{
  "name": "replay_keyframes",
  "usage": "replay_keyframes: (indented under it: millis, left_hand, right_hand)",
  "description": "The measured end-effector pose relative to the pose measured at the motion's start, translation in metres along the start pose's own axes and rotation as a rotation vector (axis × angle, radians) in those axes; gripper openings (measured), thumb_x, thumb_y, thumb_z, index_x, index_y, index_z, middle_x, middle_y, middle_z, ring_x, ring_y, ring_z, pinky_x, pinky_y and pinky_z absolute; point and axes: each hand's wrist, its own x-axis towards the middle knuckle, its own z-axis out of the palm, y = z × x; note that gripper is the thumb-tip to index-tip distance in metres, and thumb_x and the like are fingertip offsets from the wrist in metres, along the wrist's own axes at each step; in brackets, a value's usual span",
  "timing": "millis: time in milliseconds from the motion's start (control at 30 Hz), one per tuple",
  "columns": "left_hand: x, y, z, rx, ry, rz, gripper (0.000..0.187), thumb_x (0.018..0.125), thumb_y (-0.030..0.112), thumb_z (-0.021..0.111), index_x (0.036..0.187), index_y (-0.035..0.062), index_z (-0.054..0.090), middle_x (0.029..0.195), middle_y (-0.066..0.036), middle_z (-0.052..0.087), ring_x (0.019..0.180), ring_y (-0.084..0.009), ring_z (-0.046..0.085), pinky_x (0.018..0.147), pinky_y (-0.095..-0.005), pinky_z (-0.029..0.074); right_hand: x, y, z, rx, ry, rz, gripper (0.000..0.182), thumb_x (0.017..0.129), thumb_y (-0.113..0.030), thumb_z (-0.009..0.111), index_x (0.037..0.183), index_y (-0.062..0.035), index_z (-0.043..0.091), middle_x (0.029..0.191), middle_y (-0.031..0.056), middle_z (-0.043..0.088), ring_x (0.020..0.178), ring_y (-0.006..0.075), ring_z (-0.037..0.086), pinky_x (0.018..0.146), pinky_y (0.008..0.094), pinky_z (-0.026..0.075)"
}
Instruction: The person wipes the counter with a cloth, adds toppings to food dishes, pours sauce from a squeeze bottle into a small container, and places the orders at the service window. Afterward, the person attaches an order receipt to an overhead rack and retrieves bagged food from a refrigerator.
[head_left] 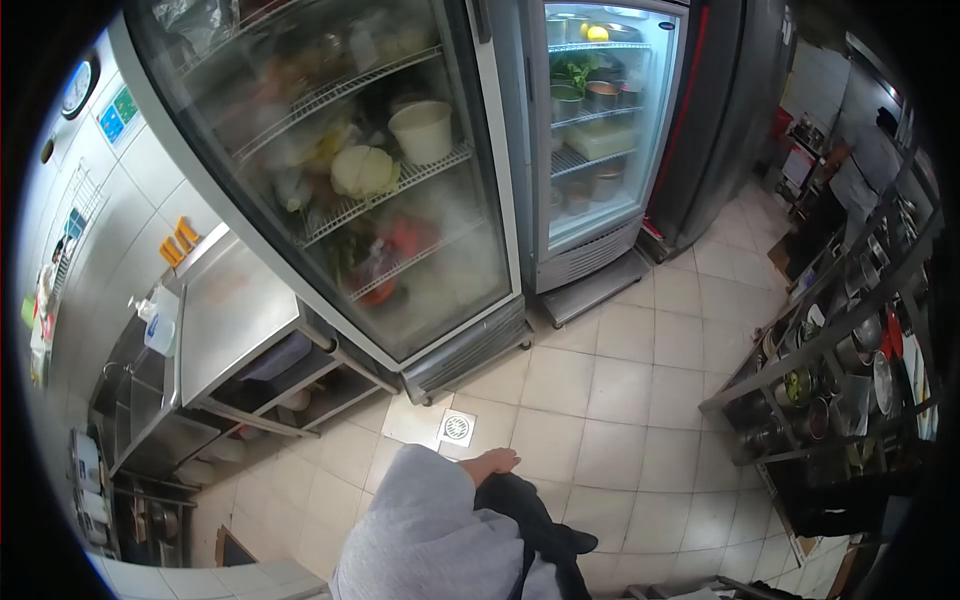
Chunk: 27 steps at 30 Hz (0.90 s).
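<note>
Hand, the left one in a grey sleeve, hangs open and empty just above the tiled floor, near the floor drain. Beyond the drain stands a glass-door fridge; the right hand is out of view.

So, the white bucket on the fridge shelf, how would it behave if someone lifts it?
The white bucket looks like stiff plastic, so it probably keeps its shape. Its contents are hidden, so the weight cannot be judged. It stands upright on a wire shelf, wide and low, so it seems unlikely to tip.
</note>
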Motion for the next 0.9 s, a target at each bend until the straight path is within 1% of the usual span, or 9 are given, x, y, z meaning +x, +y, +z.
replay_keyframes:
  millis: [167, 267, 367, 467, 567, 667, 767, 900]
  left_hand:
    - [0.014, 0.007, -0.007, -0.014, -0.022, 0.102, 0.048, 0.092, 0.04, 0.032, 0.114, 0.0015, 0.051, 0.119, -0.019, 0.052, 0.112, -0.035, 0.048, 0.093, -0.0449, 0.038]
    - [0.004, 0.019, -0.011, -0.025, -0.025, 0.155, 0.048, 0.091, 0.04, 0.033, 0.113, 0.0017, 0.053, 0.116, -0.019, 0.054, 0.11, -0.0352, 0.049, 0.093, -0.0444, 0.039]
    - [0.011, 0.012, 0.005, -0.011, -0.065, 0.181, 0.048, 0.091, 0.04, 0.033, 0.112, 0.0012, 0.053, 0.115, -0.019, 0.055, 0.11, -0.0356, 0.049, 0.093, -0.0441, 0.039]
    - [0.017, -0.003, 0.021, 0.012, -0.062, 0.166, 0.048, 0.091, 0.039, 0.034, 0.111, 0.0009, 0.054, 0.116, -0.019, 0.054, 0.109, -0.0358, 0.05, 0.093, -0.0444, 0.039]
    - [0.009, -0.004, 0.018, 0.1, -0.112, 0.127, 0.048, 0.09, 0.039, 0.035, 0.108, 0.0, 0.056, 0.116, -0.019, 0.055, 0.109, -0.0357, 0.05, 0.093, -0.0447, 0.039]
    - [0.01, -0.003, 0.019, 0.095, -0.079, 0.15, 0.048, 0.09, 0.039, 0.036, 0.107, -0.0002, 0.057, 0.115, -0.019, 0.055, 0.108, -0.0354, 0.051, 0.093, -0.0446, 0.039]
    - [0.014, 0.007, 0.02, 0.077, -0.089, 0.184, 0.047, 0.09, 0.039, 0.036, 0.108, 0.0011, 0.057, 0.115, -0.019, 0.055, 0.108, -0.0353, 0.051, 0.092, -0.045, 0.039]
    - [0.03, 0.015, 0.037, 0.089, -0.099, 0.238, 0.047, 0.09, 0.04, 0.036, 0.109, 0.0035, 0.057, 0.116, -0.018, 0.055, 0.108, -0.035, 0.05, 0.092, -0.0455, 0.039]
  right_hand:
    - [-0.004, 0.016, 0.004, -0.038, -0.026, 0.034, 0.076, 0.077, -0.059, 0.051, 0.136, -0.0161, 0.032, 0.136, 0.0113, 0.036, 0.118, 0.0357, 0.041, 0.091, 0.0555, 0.034]
    - [-0.007, 0.026, 0.004, -0.06, -0.034, 0.046, 0.076, 0.076, -0.059, 0.051, 0.136, -0.0155, 0.032, 0.135, 0.0116, 0.037, 0.117, 0.0357, 0.041, 0.091, 0.0555, 0.034]
    - [-0.009, 0.039, 0.005, -0.077, -0.045, 0.071, 0.077, 0.076, -0.059, 0.051, 0.136, -0.015, 0.033, 0.134, 0.012, 0.038, 0.117, 0.0357, 0.042, 0.091, 0.0554, 0.034]
    - [-0.013, 0.053, 0.006, -0.085, -0.06, 0.1, 0.077, 0.076, -0.06, 0.051, 0.135, -0.0145, 0.033, 0.134, 0.0123, 0.038, 0.116, 0.0357, 0.042, 0.091, 0.0554, 0.034]
    - [-0.016, 0.064, 0.009, -0.088, -0.076, 0.132, 0.077, 0.076, -0.06, 0.051, 0.135, -0.014, 0.033, 0.133, 0.0126, 0.039, 0.116, 0.0357, 0.042, 0.091, 0.0554, 0.034]
    - [-0.016, 0.069, 0.014, -0.081, -0.091, 0.145, 0.078, 0.075, -0.06, 0.051, 0.135, -0.0135, 0.034, 0.133, 0.013, 0.04, 0.116, 0.0357, 0.043, 0.091, 0.0554, 0.034]
    - [-0.014, 0.076, 0.017, -0.081, -0.093, 0.157, 0.078, 0.075, -0.06, 0.051, 0.135, -0.013, 0.034, 0.132, 0.0133, 0.041, 0.115, 0.0357, 0.043, 0.091, 0.0553, 0.034]
    - [-0.015, 0.088, 0.019, -0.089, -0.097, 0.179, 0.078, 0.075, -0.06, 0.051, 0.134, -0.0123, 0.035, 0.131, 0.0138, 0.041, 0.115, 0.0357, 0.044, 0.091, 0.0553, 0.034]
